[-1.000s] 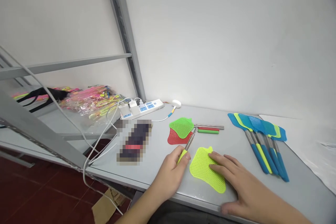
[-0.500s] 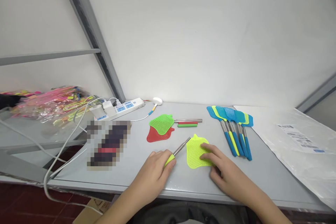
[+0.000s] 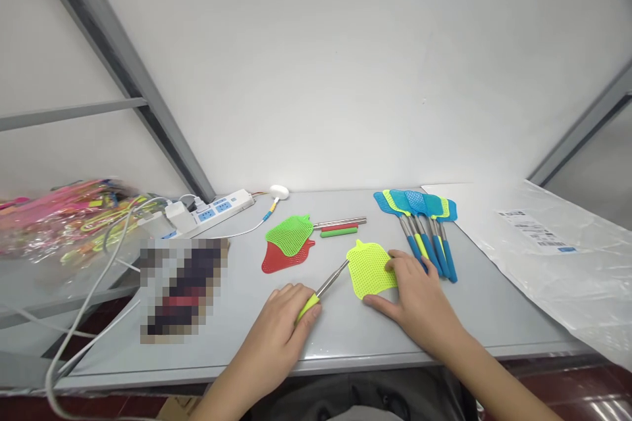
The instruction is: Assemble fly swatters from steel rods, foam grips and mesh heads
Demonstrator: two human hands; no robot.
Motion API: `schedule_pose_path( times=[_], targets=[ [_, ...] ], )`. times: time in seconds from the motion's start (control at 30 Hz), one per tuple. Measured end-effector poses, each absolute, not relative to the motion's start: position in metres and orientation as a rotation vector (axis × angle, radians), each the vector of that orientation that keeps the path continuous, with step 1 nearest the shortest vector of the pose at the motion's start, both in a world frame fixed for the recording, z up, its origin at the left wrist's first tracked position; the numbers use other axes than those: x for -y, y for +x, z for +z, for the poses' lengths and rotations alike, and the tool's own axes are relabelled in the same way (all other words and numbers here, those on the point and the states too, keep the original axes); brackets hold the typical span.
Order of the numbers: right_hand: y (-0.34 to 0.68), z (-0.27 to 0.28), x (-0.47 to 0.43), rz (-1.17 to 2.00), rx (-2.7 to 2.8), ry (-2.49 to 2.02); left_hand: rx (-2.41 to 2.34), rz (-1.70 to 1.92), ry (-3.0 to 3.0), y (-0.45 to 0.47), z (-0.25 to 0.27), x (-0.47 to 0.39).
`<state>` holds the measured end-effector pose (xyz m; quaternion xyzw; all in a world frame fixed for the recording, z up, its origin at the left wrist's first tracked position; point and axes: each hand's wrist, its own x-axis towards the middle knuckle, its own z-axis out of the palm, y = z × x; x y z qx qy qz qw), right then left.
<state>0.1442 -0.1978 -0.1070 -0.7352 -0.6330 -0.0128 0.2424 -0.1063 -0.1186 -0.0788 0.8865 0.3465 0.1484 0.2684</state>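
Observation:
My left hand (image 3: 286, 319) is closed around the yellow grip of a fly swatter handle (image 3: 309, 306). Its metal telescopic rod (image 3: 332, 278) points up and right, with the tip at the left edge of a yellow perforated fly swatter head (image 3: 370, 270). That head lies on the table, its small neck pointing away from me. My right hand (image 3: 417, 299) grips it from the right, thumb at the bottom edge and fingers on the right side. Further back, a green fly swatter head (image 3: 290, 235) partly covers a red one (image 3: 284, 258).
Metal rods (image 3: 340, 222) with a red grip (image 3: 345, 227) and a green grip (image 3: 339, 232) lie behind. Several assembled fly swatters (image 3: 419, 204) fan out at right, beside a white plastic sheet (image 3: 494, 230). A power strip (image 3: 222, 210) with cables and a blurred patch (image 3: 185, 293) are at left.
My right hand has shifted from resting fingertips on the yellow head to holding its edges with thumb and fingers. The head has turned slightly. The camera view has swung right.

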Motion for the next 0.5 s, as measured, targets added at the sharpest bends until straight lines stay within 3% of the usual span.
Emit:
schedule_pose_path(
  times=[0.23, 0.5],
  targets=[
    [0.149, -0.110, 0.190, 0.043, 1.650, -1.988, -0.937, 0.387, 2.379, -0.106, -0.079, 0.117],
    [0.156, -0.111, 0.190, 0.411, 1.309, -1.801, -0.947, 0.355, 2.377, -0.106, -0.080, 0.117]
  ],
)
